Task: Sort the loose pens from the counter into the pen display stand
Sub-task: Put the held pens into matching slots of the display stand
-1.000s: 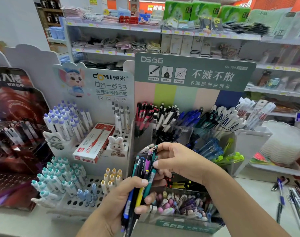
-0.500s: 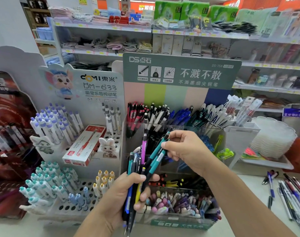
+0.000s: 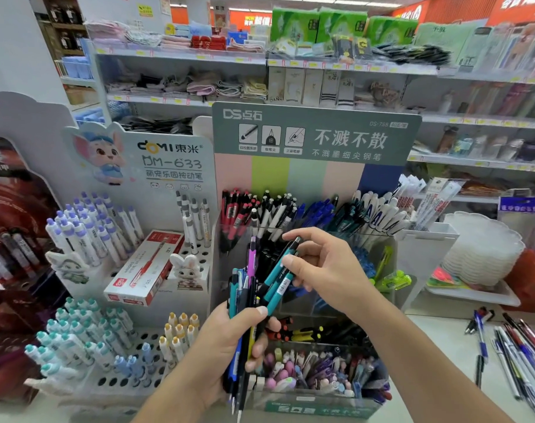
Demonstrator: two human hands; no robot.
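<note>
My left hand grips a bunch of mixed pens, blue, black, yellow and purple, held upright in front of the pen display stand. My right hand pinches two teal pens whose lower ends still lie in the bunch. The stand's clear top row holds red, black-and-white, blue, dark teal and white pens in groups. More loose pens lie on the counter at the right.
A white DOMI stand with capped pens and a red pen box sits to the left. A clear bin of pastel pens is below my hands. A dark red display stands far left. Stacked white trays sit right.
My right hand has drawn the two teal pens up and to the right out of the bunch. The left hand has kept its grip on the remaining pens.
</note>
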